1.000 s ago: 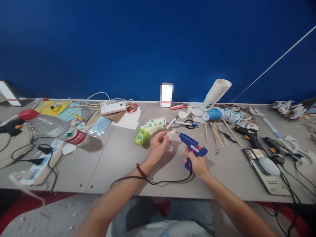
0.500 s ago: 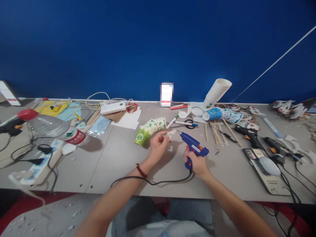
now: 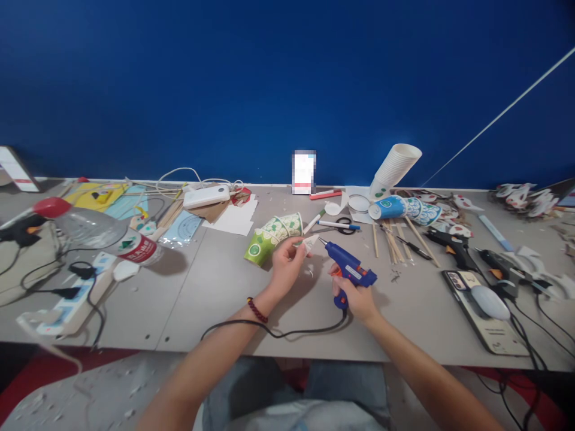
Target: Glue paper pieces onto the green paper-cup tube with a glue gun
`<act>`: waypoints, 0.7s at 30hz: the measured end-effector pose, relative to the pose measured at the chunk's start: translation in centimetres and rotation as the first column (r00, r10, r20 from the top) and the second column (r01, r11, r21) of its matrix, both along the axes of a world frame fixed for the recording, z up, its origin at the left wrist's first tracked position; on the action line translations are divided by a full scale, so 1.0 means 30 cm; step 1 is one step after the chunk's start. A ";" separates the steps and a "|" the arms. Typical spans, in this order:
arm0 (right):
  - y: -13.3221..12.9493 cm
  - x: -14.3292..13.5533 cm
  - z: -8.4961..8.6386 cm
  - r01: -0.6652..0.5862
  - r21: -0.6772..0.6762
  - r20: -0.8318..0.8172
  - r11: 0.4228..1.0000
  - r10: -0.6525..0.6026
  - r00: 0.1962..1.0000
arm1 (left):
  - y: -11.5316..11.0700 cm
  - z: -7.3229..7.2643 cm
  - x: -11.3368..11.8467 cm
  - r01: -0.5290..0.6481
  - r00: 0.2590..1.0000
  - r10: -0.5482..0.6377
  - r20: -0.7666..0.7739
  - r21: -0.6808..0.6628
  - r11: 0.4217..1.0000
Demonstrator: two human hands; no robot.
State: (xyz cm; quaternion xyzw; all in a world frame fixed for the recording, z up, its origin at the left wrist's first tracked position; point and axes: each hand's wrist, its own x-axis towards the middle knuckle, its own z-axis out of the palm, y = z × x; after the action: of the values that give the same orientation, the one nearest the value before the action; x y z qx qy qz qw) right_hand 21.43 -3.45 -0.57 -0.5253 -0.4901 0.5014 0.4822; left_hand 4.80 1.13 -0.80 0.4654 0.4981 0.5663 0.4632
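Note:
Between the fingertips of my left hand [image 3: 287, 263] is a small pointed piece of white paper [image 3: 311, 242] with a bit of green on it. My right hand [image 3: 354, 293] wraps round the handle of a blue glue gun [image 3: 347, 261], fingers by its orange trigger. The gun's metal nozzle points at the paper's tip, close to it; whether they touch I cannot tell. Just behind my left hand lie joined green-and-white paper cups [image 3: 274, 234]. The gun's black cord [image 3: 300, 331] runs across my left forearm.
Scissors [image 3: 344, 226] and markers lie beyond my hands. Further right are a stack of white cups [image 3: 393, 170], blue cups [image 3: 404, 209], wooden sticks [image 3: 393, 242] and a phone with a mouse [image 3: 490, 301] on it. At left are a plastic bottle [image 3: 99, 230] and a power strip [image 3: 83, 296].
The glue gun in my right hand has shifted slightly left and down. The paper in my left hand has tilted a little. Everything else on the table stays put.

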 end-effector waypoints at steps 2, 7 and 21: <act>-0.003 0.000 0.004 -0.007 0.001 0.006 1.000 0.007 1.000 | 0.000 0.000 -0.001 0.003 1.000 -0.003 0.008 0.006 1.000; -0.008 -0.002 0.016 -0.015 0.005 0.004 1.000 0.015 1.000 | 0.000 0.004 0.000 0.008 1.000 -0.009 0.010 0.015 1.000; -0.002 -0.002 0.009 -0.047 0.011 0.004 0.999 0.047 0.999 | 0.003 -0.007 -0.001 0.007 1.000 -0.007 -0.002 0.011 1.000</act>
State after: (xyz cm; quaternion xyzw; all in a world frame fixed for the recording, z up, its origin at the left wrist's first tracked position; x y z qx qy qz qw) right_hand 21.37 -3.50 -0.31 -0.5119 -0.5061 0.5086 0.4723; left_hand 4.79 1.22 -1.00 0.4704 0.4938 0.5669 0.4620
